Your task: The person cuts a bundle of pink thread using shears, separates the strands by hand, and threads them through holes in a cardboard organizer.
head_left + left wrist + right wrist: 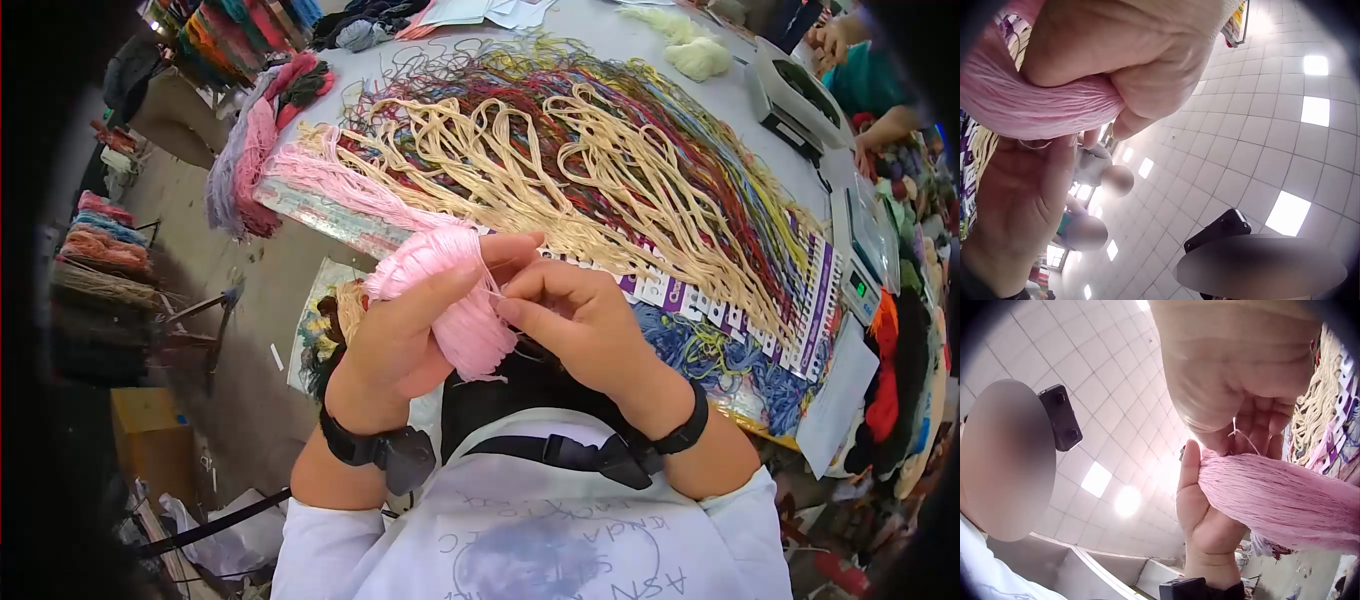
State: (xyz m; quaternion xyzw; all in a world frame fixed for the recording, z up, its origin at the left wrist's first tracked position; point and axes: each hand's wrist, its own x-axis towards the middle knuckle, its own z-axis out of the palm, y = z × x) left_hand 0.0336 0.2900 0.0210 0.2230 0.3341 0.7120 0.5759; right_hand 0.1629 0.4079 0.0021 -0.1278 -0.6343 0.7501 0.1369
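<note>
A thick skein of pink thread [455, 300] is bunched in my left hand [410, 325], whose thumb and fingers wrap around it. Close against it, my right hand [585, 315] pinches a thin pink strand between thumb and forefinger. The loose end of this strand [1244, 437] sticks out by the right fingers in the right wrist view. From the skein, a long pink length trails back over the table's left edge. In the left wrist view the skein [1041, 109] bends under the left hand [1147, 47].
Cream skeins [640, 170] lie over many-coloured threads fixed to purple-and-white cards [820, 300] on the table. Blue thread [740, 365] is in front of them. Scales [800, 95] stand at the right, near another person's arm [885, 125]. Yarn hangs on racks [105, 240] at left.
</note>
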